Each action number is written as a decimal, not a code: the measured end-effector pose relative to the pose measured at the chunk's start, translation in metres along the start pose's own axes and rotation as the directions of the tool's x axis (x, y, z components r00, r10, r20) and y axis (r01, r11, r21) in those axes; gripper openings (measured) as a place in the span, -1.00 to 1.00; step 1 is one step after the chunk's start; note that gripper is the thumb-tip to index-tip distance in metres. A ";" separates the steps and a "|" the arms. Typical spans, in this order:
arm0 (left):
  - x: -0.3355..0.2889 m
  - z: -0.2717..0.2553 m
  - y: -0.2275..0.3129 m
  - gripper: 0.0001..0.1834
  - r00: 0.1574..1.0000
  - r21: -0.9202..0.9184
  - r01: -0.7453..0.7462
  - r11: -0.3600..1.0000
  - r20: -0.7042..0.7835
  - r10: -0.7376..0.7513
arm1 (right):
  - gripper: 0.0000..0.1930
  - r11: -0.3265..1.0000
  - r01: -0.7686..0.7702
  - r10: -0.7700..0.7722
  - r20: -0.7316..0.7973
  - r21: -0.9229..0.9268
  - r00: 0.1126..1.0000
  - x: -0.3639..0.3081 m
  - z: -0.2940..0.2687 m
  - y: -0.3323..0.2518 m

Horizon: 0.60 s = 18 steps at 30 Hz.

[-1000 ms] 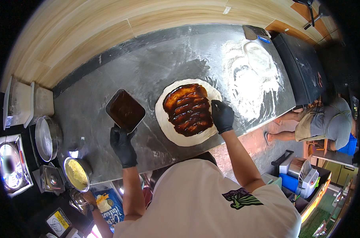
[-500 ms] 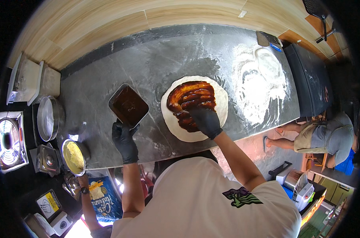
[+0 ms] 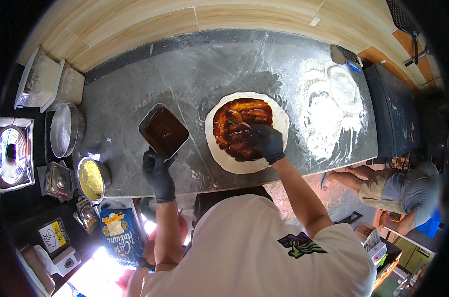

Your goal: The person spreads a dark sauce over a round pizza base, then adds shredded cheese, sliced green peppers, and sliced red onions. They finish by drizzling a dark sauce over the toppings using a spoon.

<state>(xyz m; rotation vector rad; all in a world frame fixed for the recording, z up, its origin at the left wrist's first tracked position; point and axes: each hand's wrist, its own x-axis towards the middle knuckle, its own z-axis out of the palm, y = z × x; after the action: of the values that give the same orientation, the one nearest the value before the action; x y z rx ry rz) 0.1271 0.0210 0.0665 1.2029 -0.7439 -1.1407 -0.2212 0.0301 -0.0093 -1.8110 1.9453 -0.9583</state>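
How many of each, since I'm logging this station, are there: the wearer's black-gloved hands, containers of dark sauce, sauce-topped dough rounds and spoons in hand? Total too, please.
Black-gloved hands, left hand and right hand: 2
Sauce container: 1
Sauce-topped dough round: 1
Spoon in hand: 1
Total: 5

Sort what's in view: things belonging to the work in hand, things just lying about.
In hand:
sauce tray, left hand at its near edge
spoon, in right hand
dough with brown sauce, beneath the spoon

Lying about:
bowl of yellow shreds
loose flour
round metal pan
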 end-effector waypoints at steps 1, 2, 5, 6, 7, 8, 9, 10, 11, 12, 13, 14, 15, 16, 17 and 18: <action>-0.001 -0.002 0.000 -0.83 1.000 0.006 0.008 1.000 -0.012 -0.008 | -0.79 1.000 0.012 -0.012 0.026 -0.014 1.000 -0.002 0.007 -0.004; -0.002 -0.003 -0.001 -0.83 1.000 0.009 0.013 1.000 -0.019 -0.013 | -0.78 0.999 0.050 -0.050 0.064 0.003 0.997 -0.006 0.011 -0.008; -0.003 -0.008 -0.005 -0.89 1.000 0.001 0.007 1.000 0.005 -0.007 | -0.78 0.993 0.113 -0.106 0.140 -0.041 0.984 -0.012 0.019 -0.017; -0.003 -0.009 -0.007 -0.89 1.000 0.009 0.003 1.000 -0.005 -0.003 | -0.78 0.993 0.120 -0.122 0.134 0.022 0.984 -0.017 0.017 -0.019; -0.003 -0.011 -0.008 -0.86 1.000 0.017 0.007 1.000 -0.021 -0.007 | -0.80 0.986 0.168 -0.169 0.135 0.017 0.976 -0.020 0.014 -0.021; -0.003 -0.011 -0.009 -0.82 1.000 0.011 -0.004 1.000 -0.019 0.005 | -0.82 0.976 0.218 -0.217 0.136 0.010 0.967 -0.024 0.010 -0.022; -0.002 -0.012 -0.010 -0.82 0.999 0.028 0.017 0.999 -0.029 -0.017 | -0.83 0.964 0.267 -0.265 0.139 0.006 0.954 -0.029 0.004 -0.022; -0.001 -0.012 -0.010 -0.81 0.999 0.034 0.023 0.999 -0.022 -0.023 | -0.82 0.963 0.270 -0.267 0.153 0.000 0.952 -0.036 -0.005 -0.022; -0.001 -0.012 -0.010 -0.81 1.000 0.044 0.027 0.999 -0.016 -0.026 | -0.81 0.961 0.276 -0.271 0.166 -0.001 0.948 -0.045 -0.016 -0.022; 0.000 -0.010 -0.010 -0.81 0.999 0.039 0.036 0.999 -0.022 -0.035 | -0.80 0.962 0.272 -0.267 0.191 -0.001 0.945 -0.054 -0.026 -0.021; 0.000 -0.009 -0.009 -0.81 0.999 0.037 0.041 0.998 -0.029 -0.040 | -0.80 0.972 0.230 -0.217 0.212 -0.041 0.953 -0.059 -0.037 -0.019; 0.001 -0.007 -0.008 -0.81 0.997 0.014 0.060 0.998 -0.039 -0.059 | -0.79 0.980 0.184 -0.160 0.242 -0.081 0.957 -0.062 -0.047 -0.016; 0.001 -0.004 -0.006 -0.81 0.999 0.029 0.044 0.999 -0.033 -0.043 | -0.79 0.984 0.117 -0.073 0.296 -0.133 0.952 -0.064 -0.052 -0.014; 0.001 -0.002 -0.004 -0.81 0.999 0.026 0.043 0.999 -0.028 -0.042 | -0.80 0.990 0.094 -0.070 0.213 -0.105 0.975 -0.060 -0.054 -0.011; 0.001 0.001 -0.003 -0.80 0.999 0.022 0.040 0.999 -0.024 -0.039 | -0.81 0.995 0.054 -0.040 0.154 -0.086 0.987 -0.055 -0.053 -0.007; 0.000 0.004 -0.001 -0.80 1.000 0.025 0.028 0.999 -0.013 -0.028 | -0.82 0.998 0.014 -0.008 0.095 -0.064 0.995 -0.048 -0.051 -0.004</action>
<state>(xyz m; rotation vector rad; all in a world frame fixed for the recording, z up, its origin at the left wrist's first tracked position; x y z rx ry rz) 0.1234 0.0194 0.0667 1.2438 -0.7355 -1.1488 -0.2439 0.0895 0.0201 -1.8679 1.9312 -0.8065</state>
